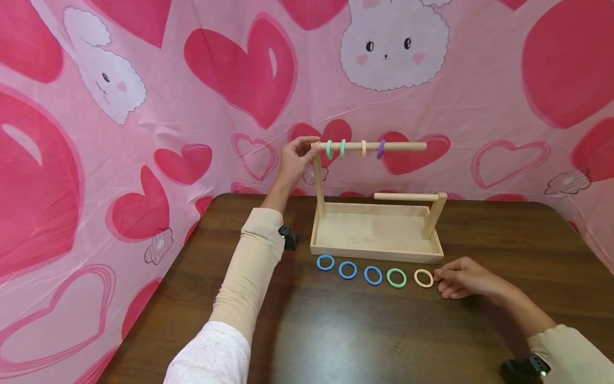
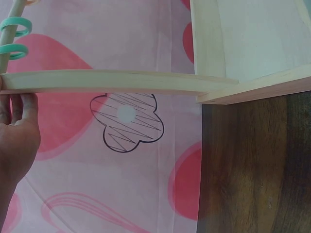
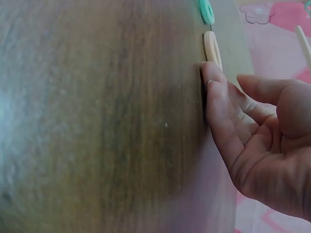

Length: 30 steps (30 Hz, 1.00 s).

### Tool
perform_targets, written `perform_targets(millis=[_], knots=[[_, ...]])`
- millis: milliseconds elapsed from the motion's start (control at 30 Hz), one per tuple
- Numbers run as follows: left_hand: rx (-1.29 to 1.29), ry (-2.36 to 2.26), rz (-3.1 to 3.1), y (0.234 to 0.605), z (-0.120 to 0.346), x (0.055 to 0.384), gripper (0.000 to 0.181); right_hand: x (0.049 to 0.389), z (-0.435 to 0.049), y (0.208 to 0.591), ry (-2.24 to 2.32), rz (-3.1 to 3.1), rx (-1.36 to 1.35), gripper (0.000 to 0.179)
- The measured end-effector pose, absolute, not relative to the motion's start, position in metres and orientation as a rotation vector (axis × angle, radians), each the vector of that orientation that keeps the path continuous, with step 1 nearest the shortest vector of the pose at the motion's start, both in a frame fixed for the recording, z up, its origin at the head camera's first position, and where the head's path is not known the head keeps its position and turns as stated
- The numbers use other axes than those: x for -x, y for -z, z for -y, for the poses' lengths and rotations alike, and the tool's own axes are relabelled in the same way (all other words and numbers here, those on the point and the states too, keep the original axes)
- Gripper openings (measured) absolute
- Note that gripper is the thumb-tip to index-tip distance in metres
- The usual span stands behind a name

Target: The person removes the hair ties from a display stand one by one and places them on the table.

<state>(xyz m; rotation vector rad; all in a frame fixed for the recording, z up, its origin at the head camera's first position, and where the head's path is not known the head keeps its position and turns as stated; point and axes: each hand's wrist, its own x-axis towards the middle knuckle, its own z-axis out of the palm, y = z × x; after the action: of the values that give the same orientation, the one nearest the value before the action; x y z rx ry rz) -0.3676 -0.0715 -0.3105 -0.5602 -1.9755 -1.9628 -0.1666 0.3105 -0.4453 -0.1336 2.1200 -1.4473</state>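
Brown wood-grain table point(image 1: 336, 341): wooden stand point(image 1: 364, 229), three blue rings point(image 1: 347, 278), green ring point(image 1: 396, 287), peach ring point(image 1: 423, 286).

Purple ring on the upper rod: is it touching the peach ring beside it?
Apart. The head view shows a bare stretch of the upper rod between the purple ring and the peach ring.

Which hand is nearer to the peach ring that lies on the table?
Right. The right hand is beside the peach ring; the left hand is farther away, at the top of the tall post.
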Motion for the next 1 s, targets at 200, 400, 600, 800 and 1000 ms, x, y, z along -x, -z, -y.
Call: perform_targets(millis=[200, 400, 600, 800, 1000], knots=[[0.554, 1.974, 1.971, 0.310, 0.070, 0.368, 0.027, 0.168, -0.314, 0.440, 1.424, -2.189, 0.150, 0.040], [0.543, 1.992, 1.960, 0.310, 0.070, 0.369, 0.028, 0.176, -0.313, 0.425, 1.463, -2.324, 0.210, 0.038], [0.520, 1.994, 1.978, 0.310, 0.070, 0.368, 0.029, 0.182, -0.297, 0.405, 1.803, -2.327, 0.313, 0.030], [0.526, 1.995, 1.969, 0.310, 0.071, 0.367, 0.029, 0.197, -0.263, 0.382, 2.132, -2.308, 0.452, 0.028], [0.512, 1.991, 1.982, 0.310, 0.071, 0.368, 0.029, 0.216, -0.239, 0.368, 2.315, -2.260, 0.480, 0.022]])
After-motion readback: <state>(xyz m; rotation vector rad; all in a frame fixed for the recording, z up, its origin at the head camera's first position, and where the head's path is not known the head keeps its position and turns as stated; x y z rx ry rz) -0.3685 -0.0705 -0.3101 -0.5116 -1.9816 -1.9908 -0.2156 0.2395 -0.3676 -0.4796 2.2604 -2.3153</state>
